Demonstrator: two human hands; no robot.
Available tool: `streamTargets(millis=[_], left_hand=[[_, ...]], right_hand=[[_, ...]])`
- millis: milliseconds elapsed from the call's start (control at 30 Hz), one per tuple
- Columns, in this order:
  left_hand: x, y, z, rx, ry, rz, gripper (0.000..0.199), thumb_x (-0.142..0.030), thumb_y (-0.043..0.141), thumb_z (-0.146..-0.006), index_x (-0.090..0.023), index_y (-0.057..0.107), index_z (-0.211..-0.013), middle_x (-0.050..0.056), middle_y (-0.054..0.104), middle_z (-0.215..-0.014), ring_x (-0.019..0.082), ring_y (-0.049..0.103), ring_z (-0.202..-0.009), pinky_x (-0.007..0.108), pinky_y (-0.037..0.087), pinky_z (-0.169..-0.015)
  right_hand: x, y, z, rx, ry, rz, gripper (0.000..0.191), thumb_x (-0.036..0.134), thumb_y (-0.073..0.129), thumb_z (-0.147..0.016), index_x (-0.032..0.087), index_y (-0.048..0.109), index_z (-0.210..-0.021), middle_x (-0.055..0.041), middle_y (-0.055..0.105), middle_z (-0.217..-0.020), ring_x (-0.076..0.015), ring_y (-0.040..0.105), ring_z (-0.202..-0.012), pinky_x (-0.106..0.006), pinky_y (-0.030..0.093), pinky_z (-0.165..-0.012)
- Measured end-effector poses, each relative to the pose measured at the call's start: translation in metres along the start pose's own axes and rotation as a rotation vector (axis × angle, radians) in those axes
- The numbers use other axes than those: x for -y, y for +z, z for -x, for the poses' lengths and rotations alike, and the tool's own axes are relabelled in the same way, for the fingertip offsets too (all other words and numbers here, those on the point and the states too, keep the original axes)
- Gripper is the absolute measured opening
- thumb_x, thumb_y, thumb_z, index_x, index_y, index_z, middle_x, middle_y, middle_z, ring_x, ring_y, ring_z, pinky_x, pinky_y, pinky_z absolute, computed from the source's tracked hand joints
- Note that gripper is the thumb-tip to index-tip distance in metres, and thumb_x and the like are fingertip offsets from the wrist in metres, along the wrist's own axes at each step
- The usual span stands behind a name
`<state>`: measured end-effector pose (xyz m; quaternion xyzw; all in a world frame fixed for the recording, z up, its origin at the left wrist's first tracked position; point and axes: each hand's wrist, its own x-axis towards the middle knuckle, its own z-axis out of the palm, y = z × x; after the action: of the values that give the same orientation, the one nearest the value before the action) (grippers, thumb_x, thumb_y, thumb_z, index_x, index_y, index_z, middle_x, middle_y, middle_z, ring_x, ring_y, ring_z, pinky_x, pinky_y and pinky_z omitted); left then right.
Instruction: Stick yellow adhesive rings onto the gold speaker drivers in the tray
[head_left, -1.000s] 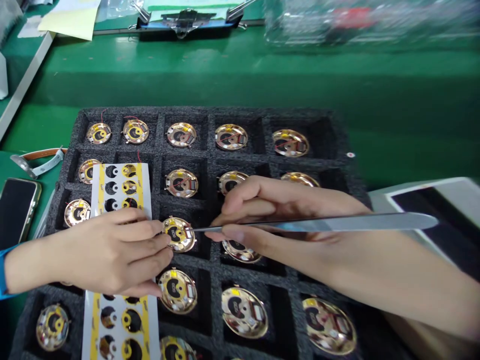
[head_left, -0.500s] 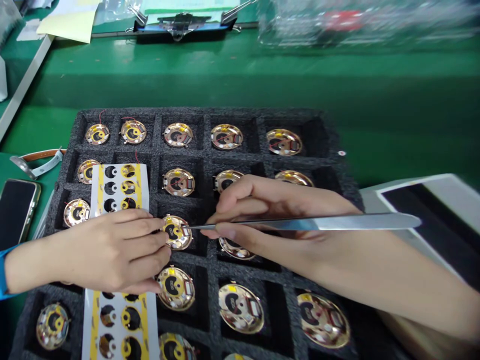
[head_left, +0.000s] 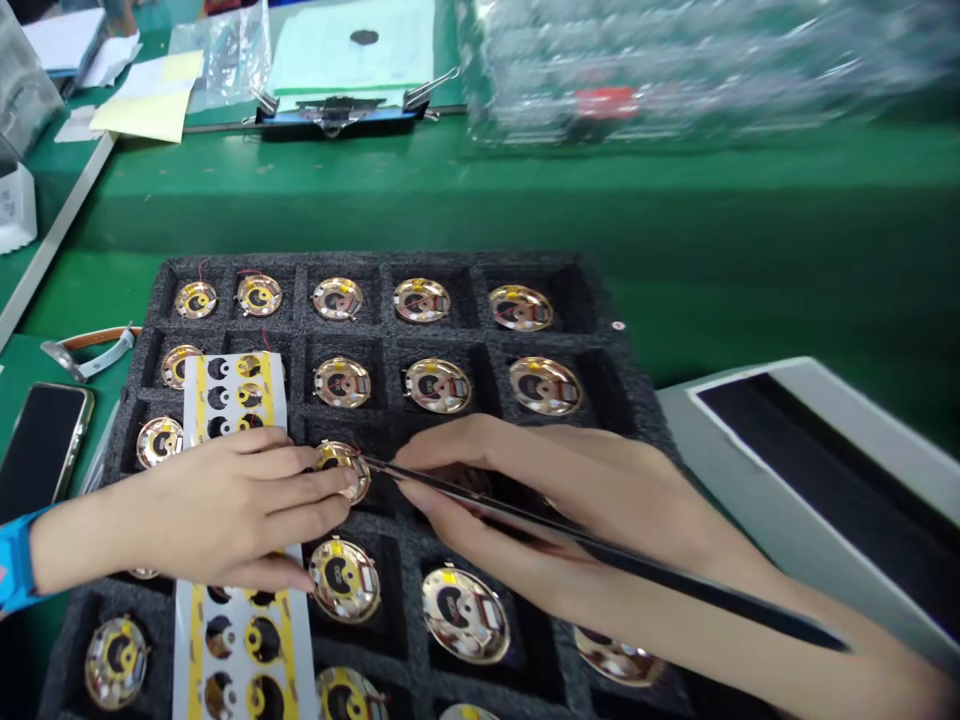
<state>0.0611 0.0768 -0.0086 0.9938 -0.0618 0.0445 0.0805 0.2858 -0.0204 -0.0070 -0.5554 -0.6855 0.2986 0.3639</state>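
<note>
A black foam tray (head_left: 401, 343) holds round gold watch parts in its square pockets. Across its left side lies a sticker sheet (head_left: 307, 655) with rows of yellow and black shapes. My left hand (head_left: 240, 505) rests palm down over the sheet, fingers apart, fingertips touching a watch part (head_left: 346, 468) in the third row. My right hand (head_left: 540, 500) pinches long metal tweezers (head_left: 600, 548), whose tips reach the upper right edge of that same part. The thumb side of my left hand is beside the part below (head_left: 343, 580).
Left of the tray lie a phone (head_left: 45, 440) and a wristwatch (head_left: 94, 350). Behind are a clipboard (head_left: 337, 115), papers (head_left: 150, 100) and clear plastic trays (head_left: 675, 75). A grey-white box with a black stripe (head_left: 795, 440) stands at the right.
The view has shifted, showing more behind the tray. My left fingertips now reach farther over the watch part. In my right hand the tweezers have tilted, their back end now lower.
</note>
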Motion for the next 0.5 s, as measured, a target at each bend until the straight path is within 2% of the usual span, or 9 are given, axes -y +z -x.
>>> streamTargets(millis=[67,167,267,367,500], left_hand=[[0.000,0.000,0.001,0.007,-0.009,-0.002,0.047,-0.044,0.035,-0.100,-0.010,0.058,-0.123,0.009,0.059,-0.134,0.022,0.053,-0.118,0.035,0.044,-0.096],[-0.001,0.001,0.002,0.006,-0.023,-0.025,0.048,-0.048,0.038,-0.099,-0.011,0.058,-0.122,0.014,0.056,-0.136,0.024,0.054,-0.117,0.036,0.046,-0.095],[-0.002,0.000,0.004,-0.007,-0.022,-0.045,0.048,-0.048,0.041,-0.097,-0.009,0.057,-0.122,0.017,0.057,-0.132,0.026,0.056,-0.116,0.037,0.047,-0.096],[-0.002,0.000,0.005,-0.004,-0.022,-0.033,0.049,-0.048,0.046,-0.096,-0.008,0.057,-0.122,0.017,0.063,-0.116,0.027,0.057,-0.115,0.038,0.049,-0.095],[0.001,-0.002,0.006,0.012,-0.025,-0.012,0.051,-0.049,0.047,-0.095,-0.007,0.056,-0.124,0.016,0.064,-0.108,0.028,0.057,-0.116,0.040,0.051,-0.094]], right_hand=[[0.005,0.002,0.002,-0.182,-0.005,0.022,0.005,0.025,0.060,-0.083,0.029,0.062,-0.081,0.0024,0.070,-0.068,-0.0150,0.063,-0.050,-0.029,0.048,-0.044],[0.007,0.007,0.003,-0.420,0.118,0.017,0.008,0.029,0.061,-0.084,0.030,0.059,-0.077,0.0019,0.069,-0.065,-0.0169,0.062,-0.052,-0.032,0.048,-0.047],[0.004,0.013,0.003,-0.461,0.162,-0.003,0.009,0.029,0.061,-0.085,0.029,0.059,-0.076,0.0026,0.067,-0.064,-0.0176,0.063,-0.055,-0.033,0.049,-0.051],[-0.003,0.016,0.002,-0.490,0.163,0.003,0.006,0.029,0.061,-0.085,0.028,0.059,-0.079,0.0024,0.067,-0.065,-0.0178,0.065,-0.058,-0.033,0.051,-0.054],[-0.017,0.015,0.001,-0.490,0.038,0.021,0.004,0.026,0.063,-0.083,0.028,0.060,-0.080,0.0032,0.068,-0.067,-0.0157,0.065,-0.056,-0.030,0.052,-0.054]])
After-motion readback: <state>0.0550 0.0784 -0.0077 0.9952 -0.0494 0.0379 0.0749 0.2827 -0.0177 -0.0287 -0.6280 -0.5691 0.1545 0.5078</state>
